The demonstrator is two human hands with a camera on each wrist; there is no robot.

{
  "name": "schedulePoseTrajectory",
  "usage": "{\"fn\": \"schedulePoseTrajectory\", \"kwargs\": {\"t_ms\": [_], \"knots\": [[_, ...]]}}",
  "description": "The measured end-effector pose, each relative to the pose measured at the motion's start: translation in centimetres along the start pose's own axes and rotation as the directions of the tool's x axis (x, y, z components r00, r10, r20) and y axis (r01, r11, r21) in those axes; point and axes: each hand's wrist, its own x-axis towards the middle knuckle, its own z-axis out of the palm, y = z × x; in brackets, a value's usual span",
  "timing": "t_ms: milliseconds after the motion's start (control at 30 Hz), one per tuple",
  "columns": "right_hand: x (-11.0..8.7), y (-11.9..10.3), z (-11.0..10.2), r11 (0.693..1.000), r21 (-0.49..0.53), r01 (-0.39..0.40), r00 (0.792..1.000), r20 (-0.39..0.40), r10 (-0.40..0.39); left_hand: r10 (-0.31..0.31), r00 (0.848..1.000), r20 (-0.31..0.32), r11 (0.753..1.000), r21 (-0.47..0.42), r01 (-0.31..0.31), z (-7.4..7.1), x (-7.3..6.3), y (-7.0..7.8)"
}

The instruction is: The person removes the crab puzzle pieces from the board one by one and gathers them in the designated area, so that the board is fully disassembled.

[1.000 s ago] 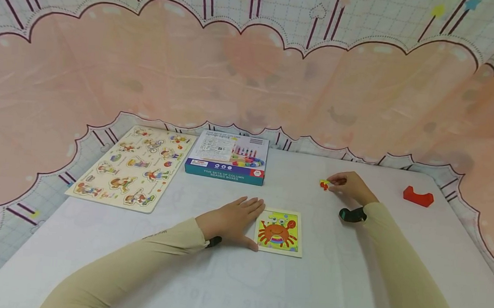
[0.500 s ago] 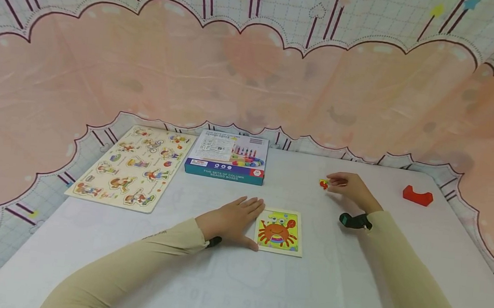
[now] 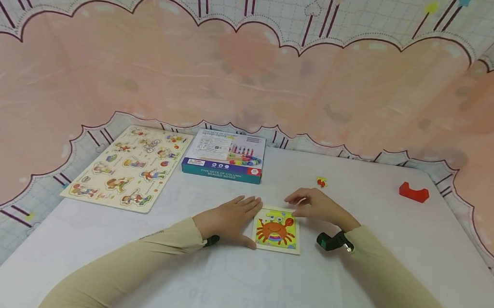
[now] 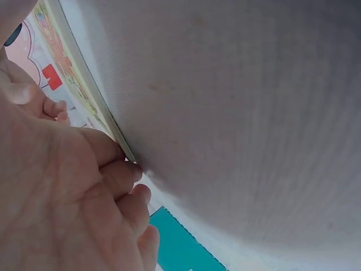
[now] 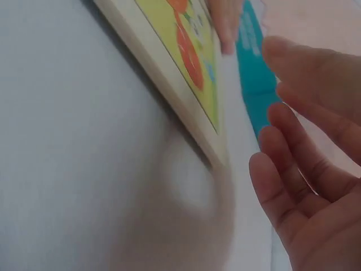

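A square crab puzzle [image 3: 275, 233] in a pale wooden frame lies flat on the white table. Along its left edge rests my left hand [image 3: 227, 220], fingers straight and thumb spread toward the near corner; the left wrist view shows the fingertips of that left hand [image 4: 73, 197] right at the frame's edge. My right hand [image 3: 321, 209] hovers by the puzzle's far right corner, its fingers loosely bent. Nothing sits between the fingers of the right hand [image 5: 304, 197] in the right wrist view. Beyond it, a small yellow-and-red puzzle piece [image 3: 321, 182] lies on the table.
At the back left is a wooden board [image 3: 126, 168] with pictures of figures. Beside it lies a flat boxed bead set [image 3: 224, 157] with a teal side. A red notched block [image 3: 414, 192] sits at the right. A patterned cloth [image 3: 253, 77] hangs behind the table.
My right hand has let go of the small puzzle piece, leaving it on the table, and moved left and nearer to the crab puzzle's corner. The left hand has stayed in place.
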Motion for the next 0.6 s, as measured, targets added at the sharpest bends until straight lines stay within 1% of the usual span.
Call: {"fn": "schedulePoseTrajectory", "kwargs": {"t_ms": [100, 200, 333, 500, 600], "knots": [[0.8, -0.7, 0.8, 0.999, -0.033, 0.031, 0.998, 0.053, -0.029, -0.003, 1.000, 0.002, 1.000, 0.000, 0.003, -0.1, 0.0, 0.0], [1.5, -1.1, 1.5, 0.996, -0.057, 0.069, 0.994, 0.085, -0.064, 0.000, 1.000, 0.001, 1.000, -0.007, 0.000, -0.2, -0.1, 0.1], [2.3, -1.5, 1.9, 0.990, -0.106, 0.095, 0.988, 0.131, -0.081, 0.001, 1.000, -0.001, 1.000, -0.018, -0.001, -0.3, -0.2, 0.1], [2.8, -2.0, 2.1, 0.988, -0.133, 0.076, 0.980, 0.194, -0.049, -0.001, 1.000, -0.002, 1.000, -0.021, 0.001, -0.4, -0.4, 0.2], [2.9, -2.3, 2.0, 0.989, -0.134, 0.060, 0.976, 0.214, -0.030, -0.001, 1.000, -0.002, 1.000, -0.022, 0.001, -0.5, -0.5, 0.2]]}}
